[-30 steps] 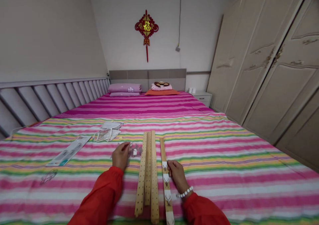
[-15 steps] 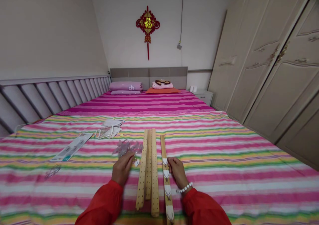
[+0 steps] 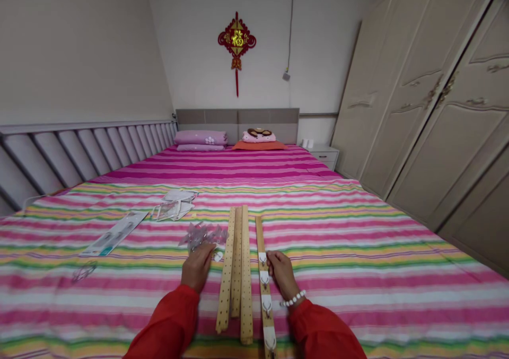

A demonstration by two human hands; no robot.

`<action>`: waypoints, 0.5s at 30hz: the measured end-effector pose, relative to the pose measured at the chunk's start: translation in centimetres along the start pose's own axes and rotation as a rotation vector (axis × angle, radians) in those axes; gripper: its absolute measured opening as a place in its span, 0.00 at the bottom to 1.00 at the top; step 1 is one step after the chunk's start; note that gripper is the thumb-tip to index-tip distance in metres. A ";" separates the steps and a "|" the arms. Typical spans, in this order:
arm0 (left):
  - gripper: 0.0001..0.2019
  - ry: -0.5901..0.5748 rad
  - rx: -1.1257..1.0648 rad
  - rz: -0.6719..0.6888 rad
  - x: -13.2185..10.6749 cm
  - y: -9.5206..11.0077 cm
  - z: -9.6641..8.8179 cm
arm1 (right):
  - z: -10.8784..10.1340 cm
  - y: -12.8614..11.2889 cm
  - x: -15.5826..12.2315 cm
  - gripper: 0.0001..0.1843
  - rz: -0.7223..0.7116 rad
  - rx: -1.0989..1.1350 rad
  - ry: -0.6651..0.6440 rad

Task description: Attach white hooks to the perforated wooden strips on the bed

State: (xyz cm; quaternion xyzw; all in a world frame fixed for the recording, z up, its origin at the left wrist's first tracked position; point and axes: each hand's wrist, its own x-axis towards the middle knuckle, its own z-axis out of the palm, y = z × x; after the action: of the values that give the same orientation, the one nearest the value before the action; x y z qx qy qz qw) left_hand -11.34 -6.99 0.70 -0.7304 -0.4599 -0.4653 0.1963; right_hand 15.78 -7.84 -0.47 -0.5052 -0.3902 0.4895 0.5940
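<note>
Three perforated wooden strips (image 3: pixel 236 266) lie side by side on the striped bed (image 3: pixel 358 253), pointing away from me. To their right lies a fourth wooden strip (image 3: pixel 262 274) with white hooks fixed along it. My right hand (image 3: pixel 280 271) rests on this strip, fingers curled against its edge near the upper hooks. My left hand (image 3: pixel 198 266) lies left of the strips, fingers pinched on a small white hook (image 3: pixel 217 255). Just beyond it sits a pile of clear plastic hooks (image 3: pixel 201 234).
Opened plastic packets (image 3: pixel 175 206) and a long blister card (image 3: pixel 113 235) lie to the left, with a clear scrap (image 3: pixel 83 271) nearer me. Pillows (image 3: pixel 201 139) sit by the headboard. A padded wall runs along the left, wardrobes (image 3: pixel 437 110) along the right.
My left hand drew back from the pile of clear hooks toward me, carrying a small white hook. My right hand stayed on the hooked strip.
</note>
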 end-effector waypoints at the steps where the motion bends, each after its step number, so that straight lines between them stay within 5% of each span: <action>1: 0.11 0.013 0.004 -0.009 0.1 -0.1 0.1 | 0.0 0.0 0.0 0.19 0.001 0.002 0.002; 6: 0.09 -0.041 -0.121 -0.093 0.4 0.5 0.1 | 0.0 0.0 0.0 0.19 -0.004 0.024 0.007; 9: 0.10 -0.021 -0.258 -0.400 1.8 1.8 -0.4 | 0.0 -0.1 -0.1 0.19 0.002 0.043 0.010; 15: 0.18 -0.084 -0.891 -0.988 6.2 5.3 0.3 | 0.0 -0.5 -0.5 0.19 0.031 0.070 0.005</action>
State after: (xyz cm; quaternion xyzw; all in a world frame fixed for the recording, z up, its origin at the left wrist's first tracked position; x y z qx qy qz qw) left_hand -5.78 -6.37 6.60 -0.4625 -0.5117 -0.6171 -0.3787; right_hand 15.77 -8.35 0.07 -0.4914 -0.3636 0.5105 0.6048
